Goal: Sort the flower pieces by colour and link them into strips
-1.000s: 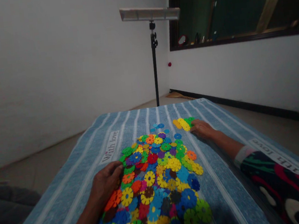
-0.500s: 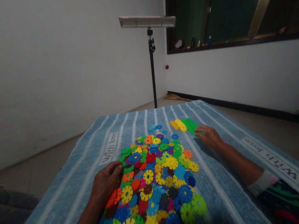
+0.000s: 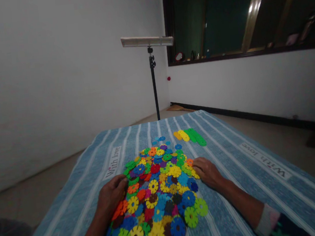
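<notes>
A heap of many-coloured plastic flower-shaped discs (image 3: 159,193) lies spread on a blue striped cloth (image 3: 236,169). My left hand (image 3: 111,192) rests on the heap's left edge, fingers curled over orange and green discs. At the heap's right edge lies my right hand (image 3: 207,173), its fingertips touching yellow and orange discs. Whether either hand grips a disc is hidden. Farther back, a sorted row of orange, yellow and green discs (image 3: 189,135) lies apart from the heap, with a few loose blue discs (image 3: 161,139) beside it.
A light panel on a black stand (image 3: 153,77) rises beyond the cloth's far edge. White walls enclose the room, with a dark window (image 3: 233,12) and small items on its sill at the upper right. Bare floor surrounds the cloth.
My right hand left the sorted green row at the back and came to the heap's right edge. The green row has grown longer. The left hand stayed in place.
</notes>
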The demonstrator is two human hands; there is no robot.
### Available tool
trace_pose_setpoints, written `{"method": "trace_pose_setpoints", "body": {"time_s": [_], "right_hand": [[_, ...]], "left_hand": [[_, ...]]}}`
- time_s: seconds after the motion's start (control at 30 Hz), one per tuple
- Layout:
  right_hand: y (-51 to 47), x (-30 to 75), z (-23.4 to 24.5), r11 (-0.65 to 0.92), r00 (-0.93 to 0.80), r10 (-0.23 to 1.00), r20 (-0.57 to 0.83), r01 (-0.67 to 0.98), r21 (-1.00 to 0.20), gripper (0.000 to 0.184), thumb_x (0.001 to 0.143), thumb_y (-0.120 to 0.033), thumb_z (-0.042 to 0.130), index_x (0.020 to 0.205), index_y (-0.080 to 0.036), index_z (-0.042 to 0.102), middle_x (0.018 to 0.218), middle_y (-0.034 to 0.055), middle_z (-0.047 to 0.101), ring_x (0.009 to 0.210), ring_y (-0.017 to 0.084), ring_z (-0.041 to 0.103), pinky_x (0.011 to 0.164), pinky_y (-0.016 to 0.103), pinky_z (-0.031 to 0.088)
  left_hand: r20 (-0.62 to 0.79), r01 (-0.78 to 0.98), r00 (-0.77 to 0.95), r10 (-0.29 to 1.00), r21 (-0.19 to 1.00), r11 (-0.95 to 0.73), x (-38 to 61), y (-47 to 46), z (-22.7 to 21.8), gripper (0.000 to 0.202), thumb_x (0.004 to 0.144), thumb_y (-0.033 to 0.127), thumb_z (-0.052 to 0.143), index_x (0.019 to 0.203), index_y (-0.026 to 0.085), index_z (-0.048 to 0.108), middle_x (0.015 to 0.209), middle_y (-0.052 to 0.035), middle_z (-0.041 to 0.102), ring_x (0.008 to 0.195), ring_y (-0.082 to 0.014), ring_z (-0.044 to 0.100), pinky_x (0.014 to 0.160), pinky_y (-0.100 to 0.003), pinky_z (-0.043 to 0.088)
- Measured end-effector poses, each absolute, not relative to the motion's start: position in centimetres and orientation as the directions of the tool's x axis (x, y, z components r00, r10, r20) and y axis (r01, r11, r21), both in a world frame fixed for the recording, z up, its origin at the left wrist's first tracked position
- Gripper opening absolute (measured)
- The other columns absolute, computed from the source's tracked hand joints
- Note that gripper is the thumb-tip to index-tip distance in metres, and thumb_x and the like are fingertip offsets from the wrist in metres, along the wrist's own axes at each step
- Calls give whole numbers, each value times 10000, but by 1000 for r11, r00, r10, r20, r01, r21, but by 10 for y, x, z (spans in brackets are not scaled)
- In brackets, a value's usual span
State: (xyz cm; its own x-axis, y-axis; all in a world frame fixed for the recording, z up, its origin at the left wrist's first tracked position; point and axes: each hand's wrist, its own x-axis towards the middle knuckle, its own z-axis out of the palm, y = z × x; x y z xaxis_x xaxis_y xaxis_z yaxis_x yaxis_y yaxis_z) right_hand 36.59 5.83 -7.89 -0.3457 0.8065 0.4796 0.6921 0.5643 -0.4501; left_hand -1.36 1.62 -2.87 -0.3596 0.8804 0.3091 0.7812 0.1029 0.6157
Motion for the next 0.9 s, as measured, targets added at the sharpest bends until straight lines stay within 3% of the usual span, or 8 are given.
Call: {"method": "trace_pose_setpoints", "body": {"time_s": [0.1, 0.23, 0.33, 0.6, 0.9], "right_hand": [[67, 370, -78, 524, -292, 807, 513, 755, -394, 256, 944, -223, 418, 834, -200, 648, 917, 63, 626, 909, 179, 547, 844, 301, 412], [90, 377, -72, 322, -180, 820, 543, 930, -177, 220, 914, -243, 470, 880, -193, 682, 1146, 132, 581, 1154, 265, 456, 965, 412, 348], [112, 381, -68, 213, -137, 847, 513, 973, -91, 233, 913, -294, 480, 962, -202, 688, 1266, 149, 527, 1243, 295, 381, 1000, 462, 305], [144, 378, -70, 160, -126, 883, 453, 986, -38, 349, 930, -439, 435, 1048, -239, 696, 1391, 135, 476, 1320, 327, 299, 1037, 517, 233], [145, 378, -69, 156, -125, 899, 419, 987, -39, 404, 943, -453, 408, 1084, -202, 692, 1413, 173, 450, 1345, 341, 282, 1052, 536, 210]], "left_hand": [[248, 766, -302, 920, 638, 80, -16, 17, -29, 363, 709, 490, 516, 816, 213, 725, 715, -7, 736, 697, -208, 673, 580, -232, 495], [258, 759, -293, 921, 648, 60, -17, 16, -28, 353, 719, 497, 514, 809, 219, 714, 752, -5, 744, 737, -209, 684, 614, -227, 498], [233, 750, -312, 921, 655, 88, -14, 13, -23, 349, 715, 493, 520, 814, 220, 712, 744, -4, 742, 718, -211, 684, 603, -235, 499], [185, 704, -322, 929, 703, 104, -13, 12, -22, 320, 704, 483, 541, 793, 231, 716, 712, 8, 734, 679, -203, 677, 600, -226, 507], [220, 753, -297, 929, 653, 86, -19, 14, -25, 320, 711, 490, 537, 786, 242, 726, 761, -3, 748, 724, -210, 684, 651, -228, 516]]}}
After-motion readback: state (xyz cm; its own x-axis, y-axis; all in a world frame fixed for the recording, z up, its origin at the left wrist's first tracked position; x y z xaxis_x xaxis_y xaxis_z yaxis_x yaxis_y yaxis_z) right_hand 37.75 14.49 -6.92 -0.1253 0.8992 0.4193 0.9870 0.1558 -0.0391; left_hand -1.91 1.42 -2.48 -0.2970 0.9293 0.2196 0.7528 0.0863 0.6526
